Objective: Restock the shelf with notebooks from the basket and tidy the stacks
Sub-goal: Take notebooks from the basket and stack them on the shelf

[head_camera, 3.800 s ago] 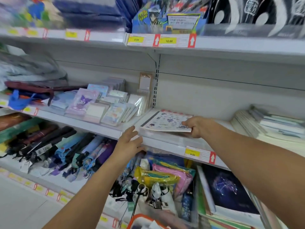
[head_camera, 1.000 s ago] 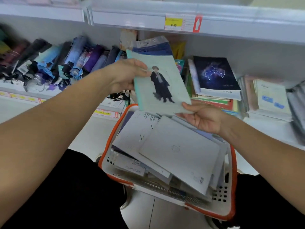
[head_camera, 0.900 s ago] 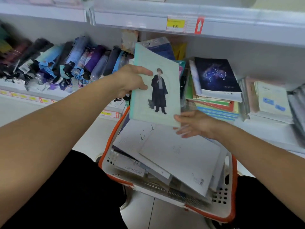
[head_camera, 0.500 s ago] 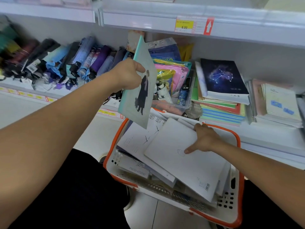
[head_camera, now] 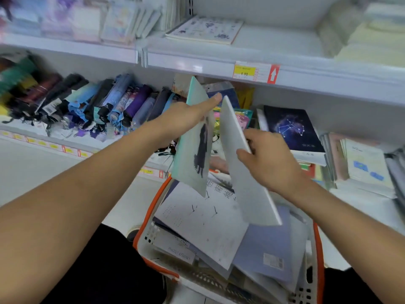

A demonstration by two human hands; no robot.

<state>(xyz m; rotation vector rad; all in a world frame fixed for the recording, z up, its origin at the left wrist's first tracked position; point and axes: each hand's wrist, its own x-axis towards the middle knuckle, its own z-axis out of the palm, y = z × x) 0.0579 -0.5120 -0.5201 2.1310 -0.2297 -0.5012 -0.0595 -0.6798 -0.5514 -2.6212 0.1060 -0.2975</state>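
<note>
— Hands?
— Left hand (head_camera: 186, 116) pinches the teal notebook (head_camera: 192, 145); right hand (head_camera: 268, 159) is clamped on the grey notebook (head_camera: 245, 172) — both tilted, just above the basket (head_camera: 315, 266).
— Shelf (head_camera: 274, 42)?
— Overhead — one notebook lying there.

Both arms reach forward, left hand (head_camera: 186, 117) and right hand (head_camera: 269, 159) each gripping.

top-shelf goods (head_camera: 65, 20) blurred, basket (head_camera: 315, 270) cut off below
</note>
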